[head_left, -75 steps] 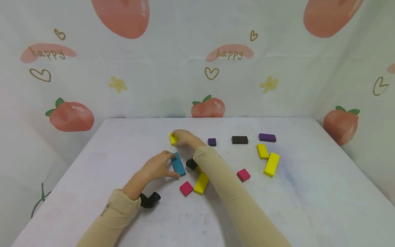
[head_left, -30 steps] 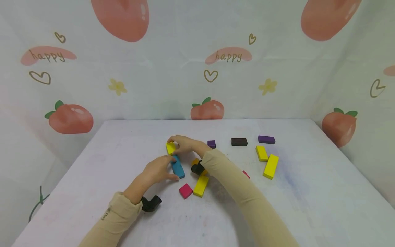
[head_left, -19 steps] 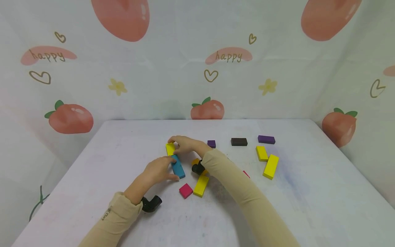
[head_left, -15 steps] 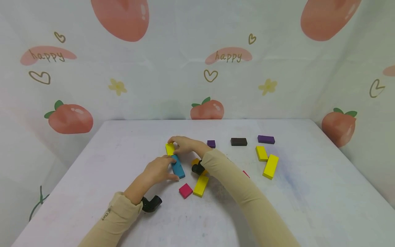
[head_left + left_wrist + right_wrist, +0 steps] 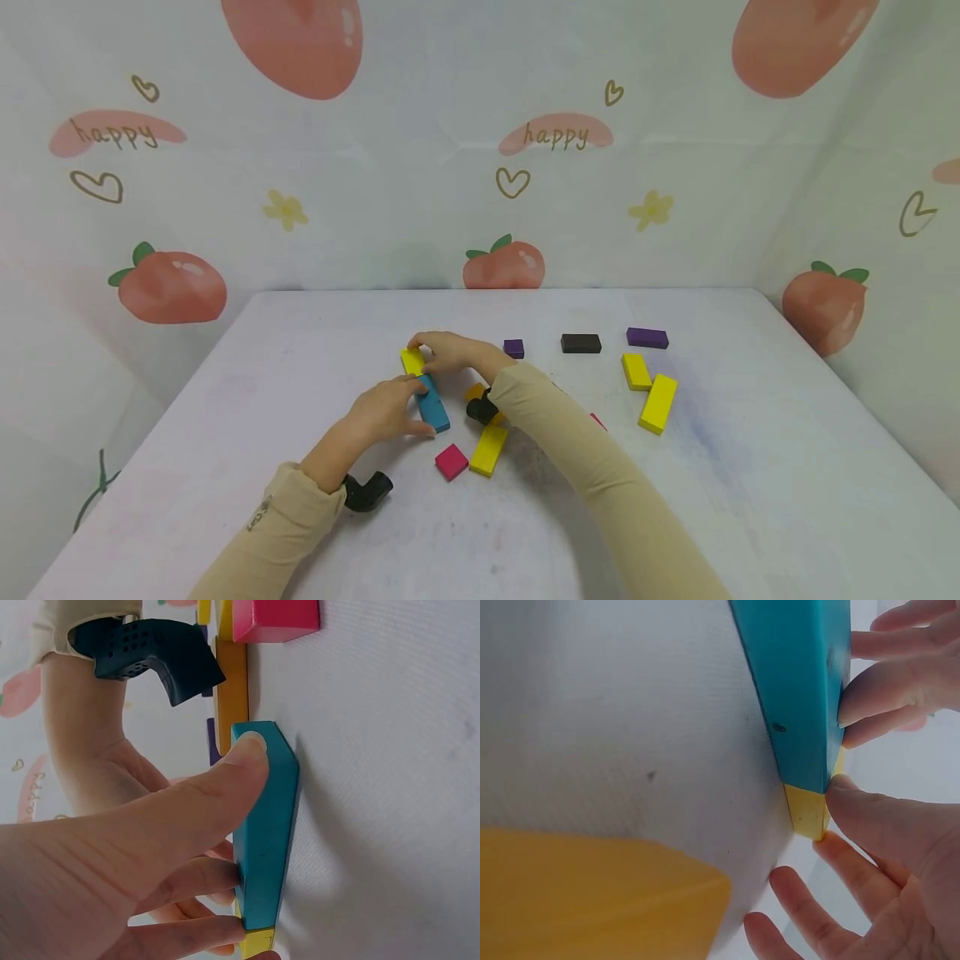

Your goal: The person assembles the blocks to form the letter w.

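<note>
Teal is what I am seeing under the left hand (image 5: 382, 410): its thumb and fingers are pinching the long sides of the teal block (image 5: 432, 403), which is lying flat on the white table (image 5: 750, 500). Just beyond those fingertips, the right hand (image 5: 448, 353) is curling its thumb and fingers round a small yellow block (image 5: 412, 361) that is touching the teal block's far end. Beside the left thumb, a pink square (image 5: 452, 462) and a long yellow block (image 5: 488, 451) are lying. Well off past the right forearm, I am seeing a purple cube (image 5: 513, 348), a dark brown block (image 5: 581, 343), a purple bar (image 5: 647, 337) and two more yellow blocks (image 5: 649, 389).
</note>
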`<state>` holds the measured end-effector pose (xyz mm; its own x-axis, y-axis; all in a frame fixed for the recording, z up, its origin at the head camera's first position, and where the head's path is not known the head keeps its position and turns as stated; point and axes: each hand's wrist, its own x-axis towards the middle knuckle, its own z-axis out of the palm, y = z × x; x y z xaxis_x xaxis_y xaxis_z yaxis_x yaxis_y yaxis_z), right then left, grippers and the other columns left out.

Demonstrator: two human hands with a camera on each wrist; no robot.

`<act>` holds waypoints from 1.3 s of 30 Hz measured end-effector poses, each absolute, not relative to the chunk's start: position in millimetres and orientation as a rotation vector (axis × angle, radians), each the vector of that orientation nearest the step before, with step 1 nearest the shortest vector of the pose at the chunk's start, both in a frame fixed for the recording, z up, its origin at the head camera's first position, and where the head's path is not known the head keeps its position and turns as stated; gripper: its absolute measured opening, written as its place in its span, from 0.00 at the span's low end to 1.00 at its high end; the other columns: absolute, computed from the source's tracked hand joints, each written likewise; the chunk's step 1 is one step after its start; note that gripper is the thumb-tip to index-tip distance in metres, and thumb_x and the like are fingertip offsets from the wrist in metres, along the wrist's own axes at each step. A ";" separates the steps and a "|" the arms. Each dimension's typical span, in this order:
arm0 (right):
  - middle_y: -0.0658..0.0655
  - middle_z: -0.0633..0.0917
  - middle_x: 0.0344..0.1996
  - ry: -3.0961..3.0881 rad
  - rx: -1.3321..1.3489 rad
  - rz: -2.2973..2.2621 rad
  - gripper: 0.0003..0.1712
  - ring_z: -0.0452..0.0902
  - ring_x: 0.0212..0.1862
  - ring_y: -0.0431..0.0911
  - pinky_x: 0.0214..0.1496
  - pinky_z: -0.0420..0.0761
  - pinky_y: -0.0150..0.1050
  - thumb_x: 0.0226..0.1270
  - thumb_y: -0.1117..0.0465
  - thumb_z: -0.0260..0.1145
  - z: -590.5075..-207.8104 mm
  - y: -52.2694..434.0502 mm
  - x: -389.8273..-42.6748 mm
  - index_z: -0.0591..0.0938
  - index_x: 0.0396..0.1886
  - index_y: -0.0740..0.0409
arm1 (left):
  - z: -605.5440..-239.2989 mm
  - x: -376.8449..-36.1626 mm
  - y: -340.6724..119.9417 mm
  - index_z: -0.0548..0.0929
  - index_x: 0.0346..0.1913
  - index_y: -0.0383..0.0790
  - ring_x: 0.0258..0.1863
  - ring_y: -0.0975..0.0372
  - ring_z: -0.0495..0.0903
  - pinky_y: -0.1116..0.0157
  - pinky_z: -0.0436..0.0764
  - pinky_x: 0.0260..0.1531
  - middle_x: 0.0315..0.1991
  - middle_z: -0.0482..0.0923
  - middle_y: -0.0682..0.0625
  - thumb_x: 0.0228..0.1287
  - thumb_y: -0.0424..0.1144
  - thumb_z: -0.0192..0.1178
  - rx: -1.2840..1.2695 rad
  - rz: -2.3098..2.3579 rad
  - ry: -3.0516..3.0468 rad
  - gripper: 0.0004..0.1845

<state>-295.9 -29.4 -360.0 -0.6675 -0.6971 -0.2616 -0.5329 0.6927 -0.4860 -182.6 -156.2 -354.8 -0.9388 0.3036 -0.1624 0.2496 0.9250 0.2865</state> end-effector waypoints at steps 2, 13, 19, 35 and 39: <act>0.55 0.67 0.68 2.471 -0.948 -0.521 0.26 0.61 0.69 0.48 0.74 0.59 0.43 0.68 0.62 0.57 -359.8 -29.3 -295.5 0.65 0.66 0.54 | -354.1 -182.3 -156.3 0.73 0.59 0.33 0.58 0.45 0.73 0.48 0.75 0.56 0.62 0.71 0.38 0.48 0.50 0.71 0.422 0.392 2.879 0.37; 0.55 0.68 0.67 2.466 -1.002 -0.564 0.25 0.66 0.66 0.50 0.70 0.66 0.43 0.69 0.64 0.55 -349.8 -19.5 -291.6 0.66 0.65 0.55 | -352.0 -181.5 -155.5 0.74 0.58 0.34 0.55 0.45 0.74 0.47 0.76 0.54 0.62 0.70 0.37 0.48 0.50 0.70 0.414 0.371 2.876 0.36; 0.58 0.73 0.63 2.442 -1.070 -0.646 0.23 0.74 0.60 0.51 0.62 0.75 0.39 0.68 0.63 0.57 -338.6 -5.0 -287.2 0.69 0.63 0.59 | -352.4 -182.7 -155.0 0.74 0.58 0.35 0.56 0.46 0.74 0.47 0.76 0.55 0.62 0.70 0.38 0.48 0.51 0.70 0.400 0.367 2.875 0.36; 0.60 0.80 0.53 2.395 -1.165 -0.758 0.19 0.78 0.51 0.49 0.53 0.80 0.33 0.67 0.63 0.59 -335.5 43.6 -247.4 0.75 0.56 0.61 | -353.7 -182.2 -155.5 0.75 0.57 0.36 0.53 0.48 0.74 0.48 0.76 0.55 0.61 0.71 0.39 0.48 0.51 0.70 0.377 0.378 2.874 0.34; 0.58 0.81 0.52 2.357 -1.169 -0.771 0.17 0.77 0.51 0.48 0.53 0.80 0.33 0.67 0.63 0.59 -339.2 49.4 -231.2 0.76 0.55 0.60 | -353.6 -181.6 -156.2 0.75 0.57 0.36 0.52 0.48 0.75 0.49 0.76 0.54 0.60 0.71 0.38 0.48 0.50 0.70 0.382 0.389 2.877 0.34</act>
<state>-231.2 49.4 -339.2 -0.5717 -0.8138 -0.1043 -0.5947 0.4986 -0.6307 -181.6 -156.2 -353.6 -0.9437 0.2813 -0.1741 0.2250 0.9316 0.2855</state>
